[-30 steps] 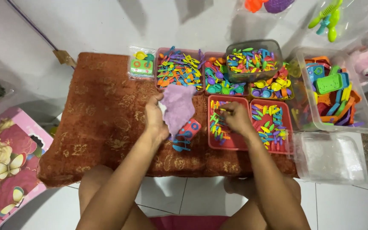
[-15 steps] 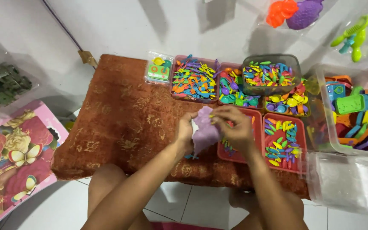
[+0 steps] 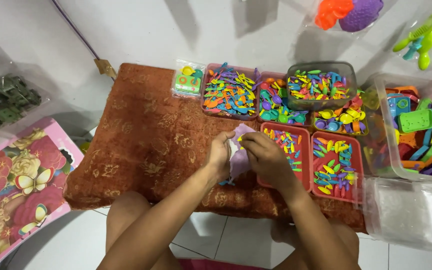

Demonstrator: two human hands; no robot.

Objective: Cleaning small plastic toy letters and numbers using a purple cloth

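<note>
Both hands have drawn together since a second ago, when the right one was picking in the red tray and the left held the bag alone — now they meet over the near edge of the rust-brown patterned cloth [image 3: 141,140] that covers the low desk. Left hand [image 3: 220,156] is bent at the wrist, its fingers closed on the left side of the small pale-purple plastic bag [image 3: 239,160]. Right hand [image 3: 266,156] curls over the bag from three o'clock, fingers pinched together at its mouth on a small yellowish piece too small to make out. Forearms run down to six o'clock. Just at three o'clock of the hands sits the red plastic tray of small coloured toy utensils [image 3: 287,150] — more such trays lie at twelve o'clock.
</note>
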